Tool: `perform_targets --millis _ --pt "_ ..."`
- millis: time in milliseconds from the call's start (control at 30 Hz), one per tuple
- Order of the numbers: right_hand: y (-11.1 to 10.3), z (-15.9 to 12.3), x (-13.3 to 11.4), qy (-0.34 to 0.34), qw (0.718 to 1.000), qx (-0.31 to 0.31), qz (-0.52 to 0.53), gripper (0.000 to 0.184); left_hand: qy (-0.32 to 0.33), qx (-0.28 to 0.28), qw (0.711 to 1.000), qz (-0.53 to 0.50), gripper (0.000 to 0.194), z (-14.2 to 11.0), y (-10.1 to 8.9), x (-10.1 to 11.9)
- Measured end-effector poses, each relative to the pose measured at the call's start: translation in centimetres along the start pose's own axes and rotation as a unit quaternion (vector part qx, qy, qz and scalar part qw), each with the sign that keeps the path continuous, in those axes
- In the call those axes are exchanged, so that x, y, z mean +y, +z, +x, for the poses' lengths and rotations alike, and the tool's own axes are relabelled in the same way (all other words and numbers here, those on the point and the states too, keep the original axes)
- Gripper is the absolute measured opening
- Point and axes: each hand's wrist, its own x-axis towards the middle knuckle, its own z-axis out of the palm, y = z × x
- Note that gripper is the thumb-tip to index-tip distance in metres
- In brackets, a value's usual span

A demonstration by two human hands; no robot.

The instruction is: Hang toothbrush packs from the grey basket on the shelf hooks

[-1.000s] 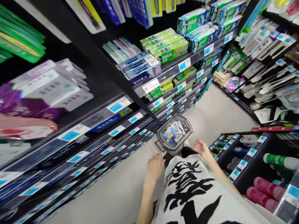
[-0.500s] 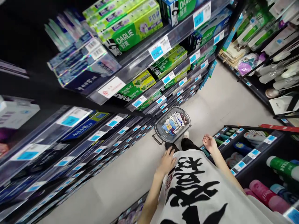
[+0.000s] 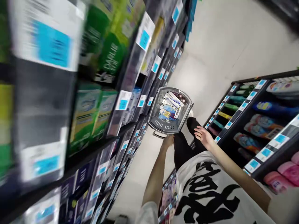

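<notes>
A grey plastic shopping basket [image 3: 156, 119] sits low in front of my legs, with several flat packs [image 3: 171, 105] in white, blue and yellow inside it. My left hand [image 3: 168, 141] is down at the basket's near end, beside the loop handle [image 3: 159, 135]. Its fingers are mostly hidden, and I cannot tell whether it grips the handle or rim. My right hand [image 3: 203, 137] hangs in front of my right leg with the fingers apart. It holds nothing and is near the right-hand shelves.
On the left, close shelves [image 3: 93, 146] carry green toothpaste boxes [image 3: 111, 59] and blue price tags. Another shelf unit [image 3: 259, 149] stands at my right with bottles and pink packs [image 3: 277, 180]. Pale floor [image 3: 210, 46] runs between them.
My left hand has moved from my waist down to the basket's near end. The view has turned and come closer to the left shelves, and the basket appears larger. My right hand stays open.
</notes>
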Motion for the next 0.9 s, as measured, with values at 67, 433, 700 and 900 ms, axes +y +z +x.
perform_targets --millis 67,433,700,900 --pt "-0.3 0.8 2.6 0.021 0.998 0.013 0.059 0.025 -0.013 0.042 0.999 0.003 0.024 4.5 -1.6 -2.4" --pt "1.8 5.3 16.0 0.256 0.932 0.075 0.247 0.022 -0.076 0.172 0.982 0.034 0.034 27.2 -4.7 -16.8" --pt "2.0 5.8 18.7 0.306 0.905 0.110 0.275 0.043 -0.064 0.194 0.979 0.027 0.045 34.5 -2.9 -21.7" --pt "2.6 5.5 18.8 0.320 0.910 0.079 0.252 0.045 -0.067 0.254 0.965 -0.004 0.037 35.3 -2.6 -21.3"
